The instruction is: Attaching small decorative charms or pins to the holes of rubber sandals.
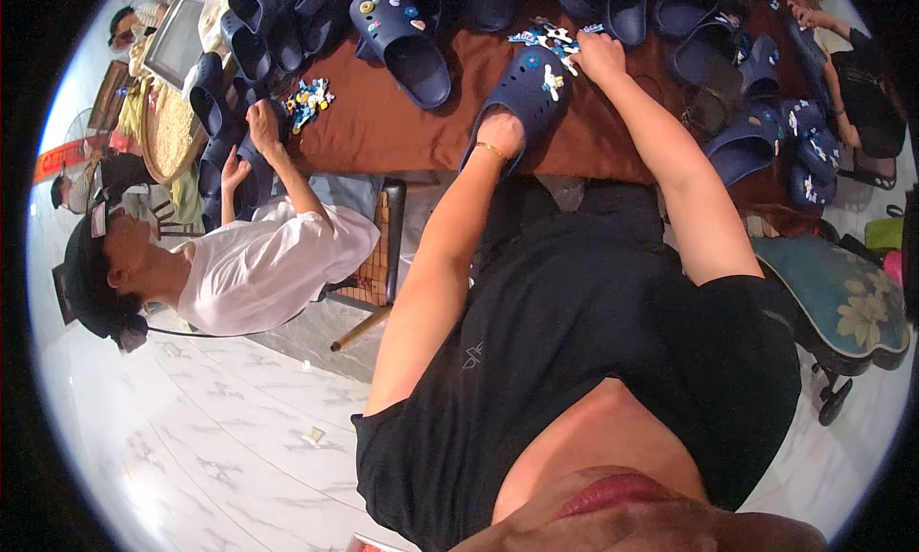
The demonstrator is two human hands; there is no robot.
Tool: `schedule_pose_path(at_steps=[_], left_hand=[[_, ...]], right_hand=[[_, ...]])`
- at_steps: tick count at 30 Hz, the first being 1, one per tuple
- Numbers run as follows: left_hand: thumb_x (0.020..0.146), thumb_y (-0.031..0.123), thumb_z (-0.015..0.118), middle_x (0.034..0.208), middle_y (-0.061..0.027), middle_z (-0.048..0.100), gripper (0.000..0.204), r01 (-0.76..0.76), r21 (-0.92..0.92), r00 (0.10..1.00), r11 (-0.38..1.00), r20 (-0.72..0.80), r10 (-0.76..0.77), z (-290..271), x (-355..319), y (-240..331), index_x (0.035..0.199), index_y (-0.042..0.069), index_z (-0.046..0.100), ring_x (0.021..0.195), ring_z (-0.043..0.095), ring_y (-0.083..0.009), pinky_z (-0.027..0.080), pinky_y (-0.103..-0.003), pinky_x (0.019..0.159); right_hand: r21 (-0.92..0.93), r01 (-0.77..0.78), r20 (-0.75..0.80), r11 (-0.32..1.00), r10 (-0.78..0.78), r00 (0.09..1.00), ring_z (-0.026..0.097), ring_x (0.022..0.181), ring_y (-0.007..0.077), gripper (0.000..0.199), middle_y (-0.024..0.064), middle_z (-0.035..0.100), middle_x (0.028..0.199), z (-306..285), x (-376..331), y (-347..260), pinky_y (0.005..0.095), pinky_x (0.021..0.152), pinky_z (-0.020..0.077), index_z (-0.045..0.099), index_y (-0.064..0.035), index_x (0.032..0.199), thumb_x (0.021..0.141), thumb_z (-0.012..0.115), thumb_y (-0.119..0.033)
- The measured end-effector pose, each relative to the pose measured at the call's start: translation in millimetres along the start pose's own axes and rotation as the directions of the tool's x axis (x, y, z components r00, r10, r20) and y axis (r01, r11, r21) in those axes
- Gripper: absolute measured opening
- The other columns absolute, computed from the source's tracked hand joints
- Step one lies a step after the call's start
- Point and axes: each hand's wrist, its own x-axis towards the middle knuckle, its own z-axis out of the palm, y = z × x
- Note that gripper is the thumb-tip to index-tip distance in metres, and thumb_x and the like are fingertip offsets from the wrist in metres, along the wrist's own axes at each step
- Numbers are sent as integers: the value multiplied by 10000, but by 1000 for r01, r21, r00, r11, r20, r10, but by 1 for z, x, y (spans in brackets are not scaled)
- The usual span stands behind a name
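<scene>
A navy foam clog (532, 85), its toe pointing away from me, lies at the near edge of the cloth-covered table. Two or so small charms sit on its top, one of them a white figure. My left hand (502, 133) is pushed into the clog's opening up to the wrist, so its fingers are hidden. Just right of the toe, my right hand (601, 58) has its fingers bent together at the edge of a pile of white, blue and yellow charms (548, 39). Whatever is between those fingertips is too small to make out.
A decorated navy clog (402, 49) stands left of mine; more clogs (747, 142) crowd the right end. At left, a person in a white shirt (278, 265) handles clogs beside another charm pile (310, 104). Another person's arm reaches in at far right. A padded stool (838, 293) stands right.
</scene>
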Motion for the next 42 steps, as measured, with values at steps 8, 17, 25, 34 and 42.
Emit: schedule_pose_path(at_steps=[8, 17, 25, 34, 42], left_hand=[[746, 134, 408, 794, -172, 612, 244, -31, -6, 994, 999, -104, 30, 8, -1, -3, 681, 34, 621, 772, 590, -304, 468, -394, 715], [686, 141, 472, 753, -182, 616, 197, 2, -42, 997, 999, -83, -5, 2, 1, -3, 639, 38, 633, 722, 604, -313, 483, -402, 692], [710, 140, 451, 763, -183, 618, 222, -18, -36, 1000, 999, -2, 18, -6, 0, 2, 643, 29, 631, 725, 607, -309, 485, -393, 679], [698, 141, 466, 777, -192, 618, 207, -3, -89, 1000, 996, 14, 4, -7, -1, 4, 671, 32, 639, 736, 611, -312, 485, -391, 694], [698, 135, 469, 781, -184, 619, 199, -55, -91, 998, 994, -5, 55, -5, 0, 1, 680, 38, 643, 741, 611, -298, 483, -385, 693]], right_hand=[[29, -75, -12, 997, 76, 997, 579, 839, 317, 213, 169, 613, 841, 2, 2, 18, 440, 700, 433, 561, -73, 916, 788, 433, -186], [734, 35, -22, 678, -29, 999, 603, 741, 187, 233, 114, 629, 807, 4, 6, -27, 301, 676, 460, 612, -65, 916, 775, 439, -131], [410, 430, -333, 804, -307, 891, 552, 784, 318, 134, 128, 577, 818, -24, -22, -95, 407, 700, 442, 598, -98, 798, 748, 473, -96], [586, 500, -287, 638, -414, 864, 547, 812, 308, 199, 141, 569, 826, -27, -40, -82, 393, 735, 441, 604, -70, 895, 730, 491, -61], [689, 317, -93, 651, -354, 930, 573, 816, 271, 183, 137, 605, 845, -30, -24, -77, 338, 719, 450, 648, -59, 860, 698, 601, -129]])
